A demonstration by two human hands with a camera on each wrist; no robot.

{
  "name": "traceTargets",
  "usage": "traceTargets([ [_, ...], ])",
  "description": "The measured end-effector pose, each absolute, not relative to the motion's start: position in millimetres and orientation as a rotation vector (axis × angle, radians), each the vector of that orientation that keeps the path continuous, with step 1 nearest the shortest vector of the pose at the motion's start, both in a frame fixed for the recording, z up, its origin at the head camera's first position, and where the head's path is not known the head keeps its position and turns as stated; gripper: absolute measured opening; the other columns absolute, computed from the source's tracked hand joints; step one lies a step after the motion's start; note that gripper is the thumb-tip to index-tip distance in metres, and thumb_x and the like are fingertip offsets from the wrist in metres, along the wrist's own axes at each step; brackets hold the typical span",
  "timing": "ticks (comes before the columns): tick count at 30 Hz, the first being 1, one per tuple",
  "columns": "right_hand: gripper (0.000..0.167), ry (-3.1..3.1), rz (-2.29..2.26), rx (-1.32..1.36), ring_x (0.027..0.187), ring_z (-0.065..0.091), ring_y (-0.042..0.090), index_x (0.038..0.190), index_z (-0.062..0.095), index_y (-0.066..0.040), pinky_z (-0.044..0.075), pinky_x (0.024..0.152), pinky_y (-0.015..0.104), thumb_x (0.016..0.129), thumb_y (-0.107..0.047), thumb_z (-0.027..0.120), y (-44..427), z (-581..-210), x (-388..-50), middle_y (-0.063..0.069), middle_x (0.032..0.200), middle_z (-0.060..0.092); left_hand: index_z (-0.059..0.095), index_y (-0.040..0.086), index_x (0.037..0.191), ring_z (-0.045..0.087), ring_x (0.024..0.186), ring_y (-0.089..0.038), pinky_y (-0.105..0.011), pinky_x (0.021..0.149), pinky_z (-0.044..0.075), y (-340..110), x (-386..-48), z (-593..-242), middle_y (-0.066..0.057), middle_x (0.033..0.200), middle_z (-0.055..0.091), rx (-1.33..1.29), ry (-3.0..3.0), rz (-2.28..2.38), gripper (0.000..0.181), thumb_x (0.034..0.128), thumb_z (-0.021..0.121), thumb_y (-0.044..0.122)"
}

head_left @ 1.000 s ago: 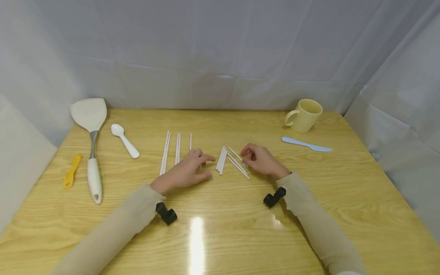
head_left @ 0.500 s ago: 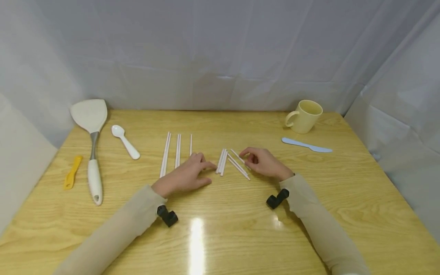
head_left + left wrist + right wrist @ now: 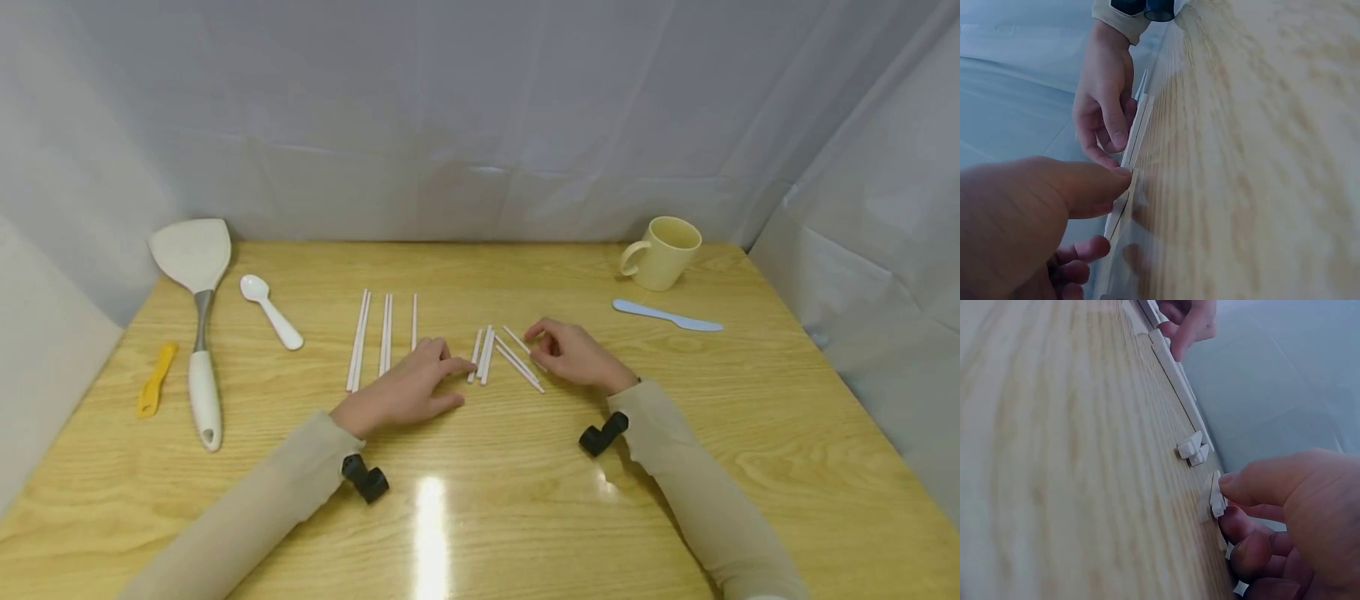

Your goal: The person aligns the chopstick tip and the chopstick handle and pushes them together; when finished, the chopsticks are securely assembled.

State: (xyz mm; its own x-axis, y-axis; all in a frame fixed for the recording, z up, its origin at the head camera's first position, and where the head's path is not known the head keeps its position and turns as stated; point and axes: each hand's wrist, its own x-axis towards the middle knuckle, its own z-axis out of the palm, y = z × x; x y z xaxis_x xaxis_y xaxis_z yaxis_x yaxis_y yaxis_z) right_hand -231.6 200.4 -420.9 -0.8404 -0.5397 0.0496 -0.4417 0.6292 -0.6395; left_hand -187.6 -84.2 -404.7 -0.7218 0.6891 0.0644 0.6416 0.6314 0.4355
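Thin white sticks lie on the table in the head view. A short stick (image 3: 476, 343) lies just left of a small bundle of short sticks (image 3: 487, 357). My left hand (image 3: 416, 379) reaches over the table, its extended index fingertip touching that single stick. To the right of the bundle are two slanted sticks (image 3: 519, 368). My right hand (image 3: 576, 354) pinches the near end of another slanted stick (image 3: 514, 337) between thumb and fingers, as the right wrist view also shows. Longer sticks (image 3: 358, 342) lie left of my left hand, partly hidden behind it.
To the left lie a white spatula (image 3: 204, 392), a white spoon (image 3: 279, 321) and a small yellow spatula-like utensil (image 3: 156, 382). A yellow mug (image 3: 662, 260) and a light blue knife (image 3: 667, 315) are at the back right. A pale curtain (image 3: 480, 125) hangs behind.
My left index finger has reached the bundle and one short stick has come away from it to the left. My right hand and its stick have shifted slightly.
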Motion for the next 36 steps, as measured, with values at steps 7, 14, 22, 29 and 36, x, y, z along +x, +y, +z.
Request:
traceTargets([
  [7,0.006,2.737,-0.960,-0.769,0.064,0.049,0.010,0.090,0.063,-0.002,0.042,0.060,0.023,0.088,-0.008,0.064,198,-418,-229,0.004,0.072,0.058,0.068,0.011,0.101,0.042,0.084,-0.013,-0.027,0.073,0.040,-82,-185,-405,0.001,0.089,0.051,1.196,2.762,0.726,0.022,0.0866,0.071,0.026],
  [14,0.008,2.783,-0.835,-0.713,0.063,0.051,0.011,0.088,0.061,-0.004,0.042,0.060,0.024,0.088,-0.010,0.066,194,-413,-225,0.004,0.072,0.059,0.060,0.008,0.095,0.049,0.080,-0.015,-0.030,0.069,0.044,-72,-180,-411,-0.001,0.084,0.056,1.070,2.932,0.760,0.031,0.0835,0.073,0.033],
  [22,0.006,2.794,-0.784,-0.704,0.063,0.050,0.012,0.090,0.059,-0.003,0.042,0.060,0.025,0.087,-0.007,0.060,193,-408,-221,0.005,0.074,0.058,0.057,0.011,0.065,0.043,0.049,-0.010,-0.024,0.045,0.035,-59,-172,-414,0.002,0.056,0.051,0.680,3.036,0.798,0.036,0.0834,0.072,0.038],
  [29,0.009,2.781,-0.792,-0.715,0.057,0.041,0.013,0.093,0.052,-0.001,0.036,0.056,0.026,0.086,-0.007,0.053,196,-407,-220,0.003,0.069,0.049,0.059,0.011,0.062,0.046,0.049,-0.012,-0.026,0.044,0.037,-57,-171,-417,0.001,0.056,0.055,0.655,3.096,0.786,0.022,0.0801,0.069,0.021],
  [36,0.016,2.759,-0.964,-0.722,0.062,0.044,0.014,0.100,0.047,0.004,0.038,0.058,0.026,0.086,-0.001,0.050,201,-413,-226,0.006,0.075,0.050,0.062,0.011,0.064,0.046,0.048,-0.012,-0.024,0.042,0.036,-57,-171,-418,0.003,0.055,0.054,0.575,3.119,0.878,0.016,0.0780,0.066,0.018],
])
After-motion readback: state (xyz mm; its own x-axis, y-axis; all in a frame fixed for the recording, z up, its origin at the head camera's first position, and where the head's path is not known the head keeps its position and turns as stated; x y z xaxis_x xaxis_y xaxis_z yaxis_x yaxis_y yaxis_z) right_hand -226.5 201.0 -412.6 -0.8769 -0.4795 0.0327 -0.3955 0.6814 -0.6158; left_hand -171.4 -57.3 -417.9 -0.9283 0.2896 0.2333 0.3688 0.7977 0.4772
